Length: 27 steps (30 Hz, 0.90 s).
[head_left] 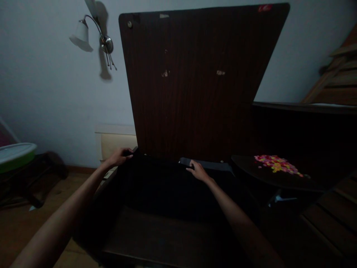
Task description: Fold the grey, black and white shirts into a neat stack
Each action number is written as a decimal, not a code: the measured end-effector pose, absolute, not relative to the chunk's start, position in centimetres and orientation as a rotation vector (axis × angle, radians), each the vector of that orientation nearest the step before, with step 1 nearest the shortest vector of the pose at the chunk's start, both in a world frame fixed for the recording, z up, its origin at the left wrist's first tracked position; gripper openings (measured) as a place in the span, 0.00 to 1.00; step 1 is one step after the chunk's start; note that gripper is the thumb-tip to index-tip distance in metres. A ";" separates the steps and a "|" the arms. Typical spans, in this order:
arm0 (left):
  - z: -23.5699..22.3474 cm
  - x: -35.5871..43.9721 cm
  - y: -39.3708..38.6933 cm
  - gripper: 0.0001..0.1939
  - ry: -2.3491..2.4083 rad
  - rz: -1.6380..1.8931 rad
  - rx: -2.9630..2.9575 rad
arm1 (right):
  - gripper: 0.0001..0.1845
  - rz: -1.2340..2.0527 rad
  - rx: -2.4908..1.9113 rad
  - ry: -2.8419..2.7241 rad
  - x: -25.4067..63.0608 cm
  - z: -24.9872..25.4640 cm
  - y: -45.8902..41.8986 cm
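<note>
A dark garment (167,186) lies spread over a dark wooden surface (156,238) in front of me. My left hand (119,156) is closed on the garment's far left corner. My right hand (198,171) rests with curled fingers pinching the garment's far edge near its middle, beside a dark band (212,164). A large dark wooden board (195,82) stands tilted against the wall just behind both hands. The room is dim and the cloth's shape is hard to make out.
A small dark tabletop (251,169) at the right carries a heap of small pink and yellow pieces (276,163). A wall lamp (83,35) hangs at upper left. A green-rimmed tub (16,152) sits at far left, wooden slats (334,74) at far right.
</note>
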<state>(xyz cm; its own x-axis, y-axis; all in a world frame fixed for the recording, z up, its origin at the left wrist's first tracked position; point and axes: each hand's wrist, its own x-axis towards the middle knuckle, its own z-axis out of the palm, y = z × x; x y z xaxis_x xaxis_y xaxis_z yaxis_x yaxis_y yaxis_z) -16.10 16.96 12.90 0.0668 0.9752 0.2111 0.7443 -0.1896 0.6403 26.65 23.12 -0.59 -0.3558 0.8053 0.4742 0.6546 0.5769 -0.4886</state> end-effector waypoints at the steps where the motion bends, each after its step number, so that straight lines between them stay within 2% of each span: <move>1: 13.0 -16.1 16.9 0.20 1.717 0.814 1.988 | 0.07 0.324 -1.158 -2.123 26.7 -0.4 23.1; 7: 14.3 -16.7 15.3 0.22 1.643 0.534 1.869 | 0.08 0.592 -1.134 -2.189 27.8 1.0 23.5; 12: 14.6 -17.1 14.5 0.21 1.617 0.625 1.945 | 0.12 0.763 -1.104 -2.167 28.5 1.6 24.1; 16: 14.1 -17.6 14.5 0.20 1.608 0.799 1.913 | 0.13 0.575 -1.237 -2.149 28.1 1.2 23.8; 21: 12.6 -16.8 15.1 0.20 1.700 1.096 1.775 | 0.15 0.182 -1.707 -2.108 26.4 0.4 22.4; 25: 11.6 -15.5 16.0 0.17 1.771 1.273 1.775 | 0.20 0.127 -1.756 -2.179 26.3 0.5 22.2; 27: 11.5 -15.2 16.3 0.20 1.803 1.341 1.798 | 0.21 0.184 -1.673 -2.225 26.9 0.9 22.4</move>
